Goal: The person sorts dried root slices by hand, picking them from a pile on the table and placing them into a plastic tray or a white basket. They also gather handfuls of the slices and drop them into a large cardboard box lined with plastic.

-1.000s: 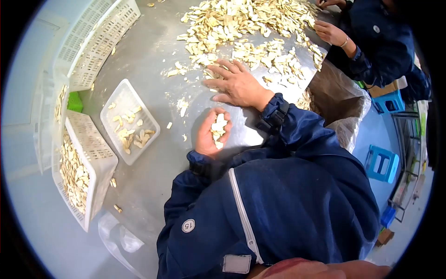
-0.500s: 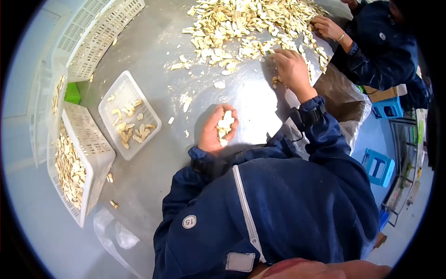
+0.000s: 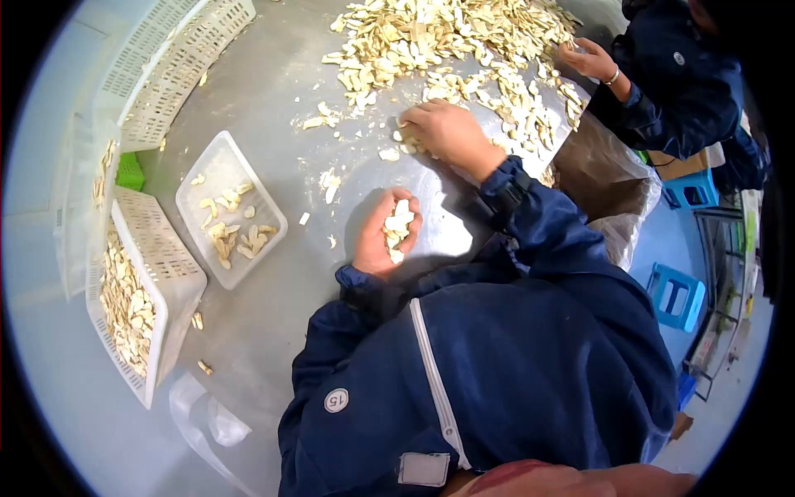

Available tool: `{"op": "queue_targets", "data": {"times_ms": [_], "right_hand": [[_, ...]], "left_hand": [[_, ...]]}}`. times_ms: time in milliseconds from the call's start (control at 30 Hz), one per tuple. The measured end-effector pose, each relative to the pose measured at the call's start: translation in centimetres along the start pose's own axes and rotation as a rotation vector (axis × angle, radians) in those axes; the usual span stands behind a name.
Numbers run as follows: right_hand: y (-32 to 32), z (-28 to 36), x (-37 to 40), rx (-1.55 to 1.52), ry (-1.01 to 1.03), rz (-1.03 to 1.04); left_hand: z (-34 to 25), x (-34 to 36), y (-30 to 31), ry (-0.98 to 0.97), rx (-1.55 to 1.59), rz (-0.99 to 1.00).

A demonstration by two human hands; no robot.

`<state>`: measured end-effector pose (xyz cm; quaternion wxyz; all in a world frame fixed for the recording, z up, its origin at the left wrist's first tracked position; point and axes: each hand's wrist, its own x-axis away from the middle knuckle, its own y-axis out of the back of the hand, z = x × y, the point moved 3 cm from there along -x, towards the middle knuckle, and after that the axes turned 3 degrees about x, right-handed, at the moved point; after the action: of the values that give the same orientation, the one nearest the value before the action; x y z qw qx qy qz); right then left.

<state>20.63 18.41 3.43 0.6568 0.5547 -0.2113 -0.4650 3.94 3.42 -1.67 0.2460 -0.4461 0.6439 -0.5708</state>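
Observation:
Several pale dried slices (image 3: 398,224) lie in my left hand (image 3: 382,236), whose fingers curl round them just above the metal table. My right hand (image 3: 447,135) is palm down on the table, fingers bent over a few slices (image 3: 407,142) at the near edge of the large pile of slices (image 3: 414,37); its fingertips are partly hidden, so what they grip does not show. A white shallow tray (image 3: 269,186) with some slices in it is to the left of my left hand.
White perforated baskets (image 3: 178,70) stand at the left, one (image 3: 170,286) full of slices. A co-worker's hand (image 3: 590,60) is at the pile's right edge. A plastic-lined container (image 3: 617,178) stands right of the table (image 3: 273,323), with blue stools (image 3: 675,296) beyond.
My right hand has moved left and slightly down from the pile's right part to its near edge. The co-worker's hand has turned and shifted slightly. My left hand stays almost in place.

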Motion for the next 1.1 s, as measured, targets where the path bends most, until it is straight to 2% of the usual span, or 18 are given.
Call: {"op": "queue_targets", "data": {"times_ms": [133,200,300,400,600,700,800,833,933,1100], "right_hand": [[2.7,-2.2,4.4,-0.349,-0.337,-0.048],[3.5,-3.0,5.8,-0.389,-0.381,-0.095],[2.4,-4.5,6.9,-0.94,-0.536,-0.041],[2.7,-4.4,7.0,-1.075,-0.623,0.099],[4.2,-2.0,6.4,-1.252,-0.703,0.046],[3.6,-3.4,6.9,-0.889,-0.542,0.07],[5.3,-2.8,7.5,-0.385,-0.209,-0.137],[5.6,-3.4,7.8,-0.349,-0.199,-0.21],[6.6,-5.5,8.9,-0.221,-0.373,-0.216],[6.4,-4.8,9.2,-0.145,-0.351,-0.174]], "left_hand": [[0.1,-0.1,-0.2,0.017,-0.01,0.003],[0.0,-0.1,-0.4,0.023,-0.013,0.0],[0.0,-0.1,-0.3,0.02,-0.012,0.001],[-0.1,0.0,-0.4,0.006,-0.013,-0.002],[-0.1,0.0,-0.4,0.004,-0.002,0.006],[-0.1,0.0,-0.5,-0.001,0.001,0.007],[0.0,0.0,-0.3,-0.001,0.01,-0.002],[0.0,0.0,-0.2,0.001,0.016,-0.006],[-0.1,0.1,-0.2,0.002,0.008,0.008],[0.0,0.0,0.0,-0.009,-0.001,0.01]]}}
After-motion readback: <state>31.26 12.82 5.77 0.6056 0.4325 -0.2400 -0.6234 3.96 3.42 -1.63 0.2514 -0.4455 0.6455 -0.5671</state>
